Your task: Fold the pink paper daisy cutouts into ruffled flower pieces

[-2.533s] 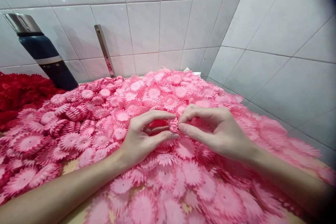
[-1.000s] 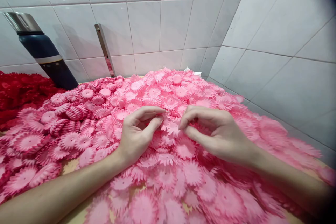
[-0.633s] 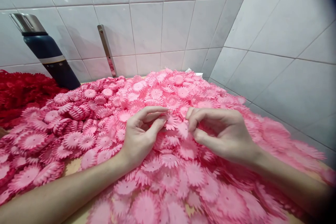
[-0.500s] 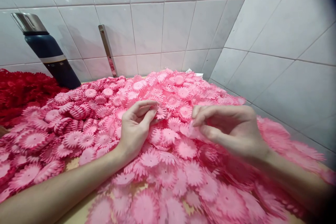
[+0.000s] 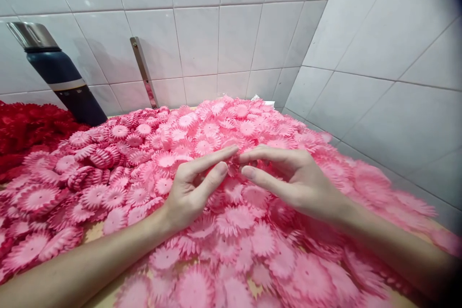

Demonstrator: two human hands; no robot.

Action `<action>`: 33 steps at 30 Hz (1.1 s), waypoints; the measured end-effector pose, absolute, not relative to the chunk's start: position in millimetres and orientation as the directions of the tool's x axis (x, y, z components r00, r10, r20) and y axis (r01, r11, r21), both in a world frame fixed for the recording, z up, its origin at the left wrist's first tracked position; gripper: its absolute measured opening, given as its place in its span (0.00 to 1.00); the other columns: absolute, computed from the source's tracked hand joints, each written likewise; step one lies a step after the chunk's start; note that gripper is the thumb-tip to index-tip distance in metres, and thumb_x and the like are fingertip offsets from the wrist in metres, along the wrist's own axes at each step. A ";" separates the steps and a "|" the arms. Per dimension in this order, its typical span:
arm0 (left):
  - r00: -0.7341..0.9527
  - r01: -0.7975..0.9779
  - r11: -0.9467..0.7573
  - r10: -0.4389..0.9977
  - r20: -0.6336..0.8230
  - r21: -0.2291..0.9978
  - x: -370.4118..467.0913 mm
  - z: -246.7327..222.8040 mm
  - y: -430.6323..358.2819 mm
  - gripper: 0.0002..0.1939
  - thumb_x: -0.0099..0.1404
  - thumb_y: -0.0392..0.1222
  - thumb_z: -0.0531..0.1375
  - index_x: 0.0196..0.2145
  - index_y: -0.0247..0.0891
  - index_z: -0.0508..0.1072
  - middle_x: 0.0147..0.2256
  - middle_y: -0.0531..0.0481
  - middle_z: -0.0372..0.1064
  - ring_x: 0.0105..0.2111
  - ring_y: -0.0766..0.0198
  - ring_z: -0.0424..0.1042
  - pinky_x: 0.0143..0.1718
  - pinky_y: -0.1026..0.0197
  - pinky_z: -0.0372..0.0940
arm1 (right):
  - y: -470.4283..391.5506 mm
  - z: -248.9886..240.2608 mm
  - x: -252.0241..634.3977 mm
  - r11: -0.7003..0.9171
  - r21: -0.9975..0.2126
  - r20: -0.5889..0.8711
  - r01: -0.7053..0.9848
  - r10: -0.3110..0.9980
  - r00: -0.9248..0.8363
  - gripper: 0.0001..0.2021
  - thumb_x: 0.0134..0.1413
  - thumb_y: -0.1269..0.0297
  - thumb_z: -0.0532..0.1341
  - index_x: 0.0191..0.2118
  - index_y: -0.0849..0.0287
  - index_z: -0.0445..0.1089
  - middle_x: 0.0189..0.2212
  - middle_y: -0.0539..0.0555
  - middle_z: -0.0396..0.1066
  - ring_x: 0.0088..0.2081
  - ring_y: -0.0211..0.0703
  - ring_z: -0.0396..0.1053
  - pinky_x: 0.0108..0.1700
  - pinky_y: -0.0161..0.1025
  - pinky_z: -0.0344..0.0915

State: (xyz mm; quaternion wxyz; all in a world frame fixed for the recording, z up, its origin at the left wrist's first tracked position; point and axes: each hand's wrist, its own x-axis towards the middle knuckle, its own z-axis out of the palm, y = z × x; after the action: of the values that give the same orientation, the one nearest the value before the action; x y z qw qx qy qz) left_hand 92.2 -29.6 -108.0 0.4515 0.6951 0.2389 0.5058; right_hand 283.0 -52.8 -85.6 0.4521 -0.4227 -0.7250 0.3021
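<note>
Pink flower-shaped pieces [image 5: 189,286] with scalloped edges and small centre holes cover the table in a loose heap. My left hand [image 5: 193,190] is over the middle of it, fingers stretched out and the thumb apart from them. Facing it from the right, my right hand [image 5: 305,183] has its fingers extended and its thumb spread below. The fingertips of both hands nearly meet above the pieces. No piece shows clearly held in either hand.
A dark blue bottle [image 5: 68,77] with a steel cap leans in view at the left, beside a dark red pile [image 5: 32,127]. Stacked pink pieces [image 5: 104,156] lie in front of it. White tiled walls [image 5: 195,33] with a metal strip [image 5: 143,67] close off the back and right.
Both hands have come together, my right hand moving left. The pink piece at my left fingertips and the pale pink one at my right are no longer distinct. The view has shifted slightly.
</note>
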 end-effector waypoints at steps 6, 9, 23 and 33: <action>0.324 -0.112 -0.522 0.785 0.528 0.846 95.1 -113.2 -27.6 0.19 0.62 0.31 0.63 0.49 0.47 0.76 0.49 0.53 0.76 0.47 0.62 0.76 0.47 0.65 0.73 | -52.3 -85.0 283.9 0.445 -0.852 0.391 0.274 0.891 -0.233 0.05 0.56 0.62 0.63 0.36 0.55 0.76 0.35 0.52 0.77 0.39 0.44 0.74 0.44 0.43 0.70; 0.314 -0.093 -0.516 0.796 0.517 0.852 95.4 -114.2 -27.1 0.18 0.61 0.31 0.65 0.47 0.47 0.77 0.46 0.54 0.78 0.44 0.64 0.78 0.45 0.68 0.74 | -53.8 -82.9 282.6 0.467 -0.843 0.398 0.265 0.875 -0.276 0.05 0.57 0.64 0.62 0.34 0.56 0.75 0.33 0.51 0.76 0.37 0.42 0.73 0.43 0.42 0.69; 0.318 -0.019 -0.526 0.803 0.504 0.850 95.1 -112.6 -26.9 0.15 0.62 0.33 0.64 0.46 0.44 0.77 0.44 0.52 0.78 0.43 0.66 0.76 0.39 0.70 0.72 | -53.2 -82.9 282.6 0.446 -0.837 0.357 0.318 0.884 -0.303 0.06 0.59 0.65 0.59 0.32 0.57 0.72 0.29 0.49 0.72 0.32 0.39 0.70 0.36 0.37 0.67; 0.241 -0.038 -0.511 0.830 0.504 0.859 96.9 -111.9 -28.8 0.09 0.63 0.31 0.62 0.40 0.41 0.77 0.37 0.52 0.77 0.37 0.68 0.75 0.39 0.69 0.71 | -52.6 -86.6 283.5 0.428 -0.817 0.328 0.386 0.896 -0.299 0.06 0.58 0.67 0.58 0.30 0.56 0.67 0.27 0.48 0.69 0.30 0.38 0.68 0.32 0.35 0.66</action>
State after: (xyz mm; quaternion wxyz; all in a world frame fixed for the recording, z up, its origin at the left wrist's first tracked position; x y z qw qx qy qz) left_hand 96.9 -28.8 -111.9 0.3993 0.6788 0.2916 0.5428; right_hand 283.5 -52.6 -86.6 0.4047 -0.4324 -0.7416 0.3151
